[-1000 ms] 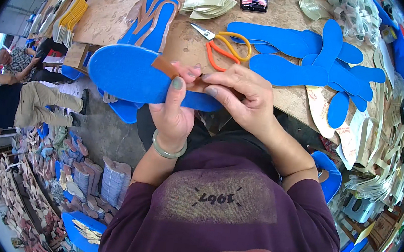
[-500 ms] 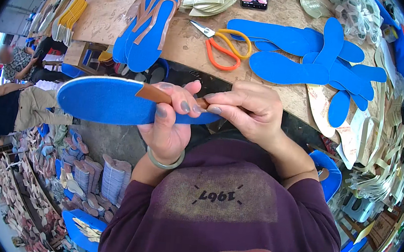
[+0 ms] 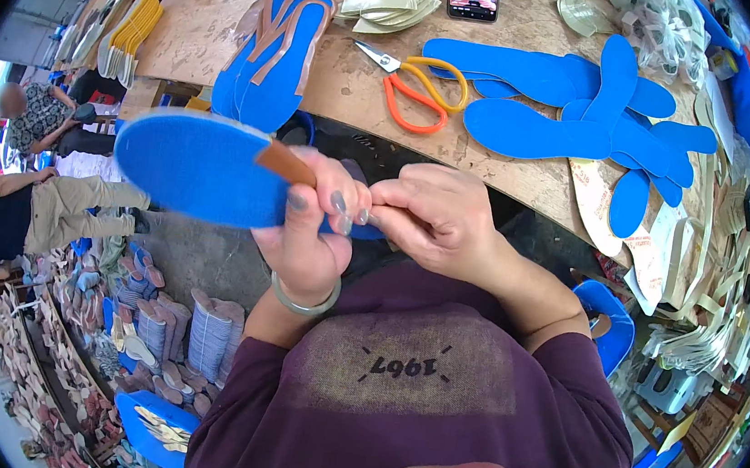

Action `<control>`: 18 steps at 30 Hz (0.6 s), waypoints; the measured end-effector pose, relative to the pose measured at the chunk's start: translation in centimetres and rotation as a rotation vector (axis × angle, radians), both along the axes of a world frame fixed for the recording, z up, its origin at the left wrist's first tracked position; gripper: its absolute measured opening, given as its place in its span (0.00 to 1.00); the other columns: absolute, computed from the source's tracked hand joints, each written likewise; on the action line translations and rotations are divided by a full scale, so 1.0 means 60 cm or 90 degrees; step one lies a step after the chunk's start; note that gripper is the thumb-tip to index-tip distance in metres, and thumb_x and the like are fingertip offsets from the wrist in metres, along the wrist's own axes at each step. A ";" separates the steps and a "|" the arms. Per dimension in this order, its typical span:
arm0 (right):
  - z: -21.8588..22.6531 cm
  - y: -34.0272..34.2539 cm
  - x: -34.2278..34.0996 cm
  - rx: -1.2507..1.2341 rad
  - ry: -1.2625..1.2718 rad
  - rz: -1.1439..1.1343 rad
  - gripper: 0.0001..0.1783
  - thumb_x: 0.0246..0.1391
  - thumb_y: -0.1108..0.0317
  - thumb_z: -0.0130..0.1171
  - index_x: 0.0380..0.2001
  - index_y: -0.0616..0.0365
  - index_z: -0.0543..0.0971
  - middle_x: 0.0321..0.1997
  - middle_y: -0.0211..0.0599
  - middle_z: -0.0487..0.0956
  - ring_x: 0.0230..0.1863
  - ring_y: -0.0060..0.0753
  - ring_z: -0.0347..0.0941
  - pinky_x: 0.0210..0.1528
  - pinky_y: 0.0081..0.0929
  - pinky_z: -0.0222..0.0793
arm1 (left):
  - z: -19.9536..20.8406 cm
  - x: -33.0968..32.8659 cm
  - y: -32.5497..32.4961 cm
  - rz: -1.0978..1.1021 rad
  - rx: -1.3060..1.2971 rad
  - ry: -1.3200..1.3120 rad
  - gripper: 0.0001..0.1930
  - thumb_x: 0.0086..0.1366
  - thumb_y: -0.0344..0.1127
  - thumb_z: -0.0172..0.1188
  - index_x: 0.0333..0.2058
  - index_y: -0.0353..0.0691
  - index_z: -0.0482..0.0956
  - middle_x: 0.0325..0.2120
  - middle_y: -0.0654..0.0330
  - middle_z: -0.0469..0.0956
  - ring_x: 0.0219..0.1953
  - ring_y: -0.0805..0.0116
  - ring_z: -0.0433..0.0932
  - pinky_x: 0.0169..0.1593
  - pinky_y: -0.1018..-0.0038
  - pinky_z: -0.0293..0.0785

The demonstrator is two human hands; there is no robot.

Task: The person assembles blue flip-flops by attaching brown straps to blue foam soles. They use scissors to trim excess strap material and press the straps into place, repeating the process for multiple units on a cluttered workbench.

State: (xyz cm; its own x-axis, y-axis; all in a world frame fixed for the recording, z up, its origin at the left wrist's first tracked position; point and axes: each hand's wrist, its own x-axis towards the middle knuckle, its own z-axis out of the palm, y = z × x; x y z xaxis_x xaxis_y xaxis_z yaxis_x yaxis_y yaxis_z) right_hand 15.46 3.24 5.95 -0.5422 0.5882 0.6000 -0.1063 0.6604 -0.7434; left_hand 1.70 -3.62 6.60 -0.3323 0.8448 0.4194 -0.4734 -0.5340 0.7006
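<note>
The worktop [image 3: 199, 37] carries a pile of blue insoles [image 3: 600, 139] on its right. Before the worktop's near edge, a single insole [image 3: 199, 165] is raised by the left hand [image 3: 307, 227], fingers closed round it. The right hand [image 3: 436, 218], also before that edge, has fingers curled tight; their grip is hidden. Scissors [image 3: 398, 65] lie mid-worktop. A brown strip [image 3: 286, 163] crosses the raised insole.

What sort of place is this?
Likely a footwear workshop: the left hand holds a blue sole-shaped piece, scissors lie on a wooden workbench, and stacked sole-shaped pieces stand at lower left.
</note>
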 end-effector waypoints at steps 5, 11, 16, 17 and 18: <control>0.005 0.009 -0.015 -0.136 0.015 0.010 0.05 0.46 0.72 0.65 0.29 0.59 0.81 0.19 0.31 0.73 0.18 0.22 0.67 0.20 0.22 0.60 | -0.018 0.026 0.020 0.150 -0.057 -0.026 0.14 0.68 0.41 0.52 0.44 0.37 0.66 0.31 0.59 0.74 0.35 0.66 0.75 0.49 0.61 0.73; -0.009 0.008 -0.001 -0.375 0.066 0.049 0.09 0.51 0.76 0.62 0.37 0.60 0.83 0.28 0.29 0.81 0.30 0.16 0.74 0.32 0.16 0.68 | -0.020 0.010 0.020 0.119 -0.035 -0.041 0.09 0.71 0.37 0.46 0.44 0.40 0.66 0.27 0.61 0.73 0.34 0.68 0.75 0.54 0.57 0.70; -0.001 0.006 0.017 -0.213 0.013 0.040 0.09 0.48 0.73 0.65 0.35 0.60 0.84 0.24 0.31 0.79 0.24 0.20 0.71 0.26 0.18 0.64 | -0.007 -0.001 0.004 0.080 0.012 -0.068 0.10 0.71 0.39 0.45 0.45 0.42 0.66 0.26 0.63 0.72 0.30 0.69 0.74 0.51 0.60 0.73; -0.010 0.002 0.012 -0.202 0.051 0.034 0.09 0.46 0.72 0.66 0.34 0.59 0.84 0.21 0.31 0.77 0.21 0.21 0.68 0.24 0.19 0.60 | -0.002 -0.002 0.003 0.077 0.021 -0.069 0.10 0.71 0.40 0.45 0.45 0.42 0.66 0.25 0.63 0.71 0.29 0.69 0.74 0.49 0.61 0.74; -0.009 -0.001 0.014 -0.207 0.051 0.037 0.09 0.47 0.72 0.66 0.34 0.59 0.84 0.20 0.30 0.77 0.21 0.21 0.68 0.24 0.19 0.60 | 0.001 -0.005 0.002 0.073 0.030 -0.062 0.10 0.71 0.40 0.45 0.45 0.42 0.66 0.25 0.63 0.70 0.29 0.70 0.73 0.49 0.60 0.74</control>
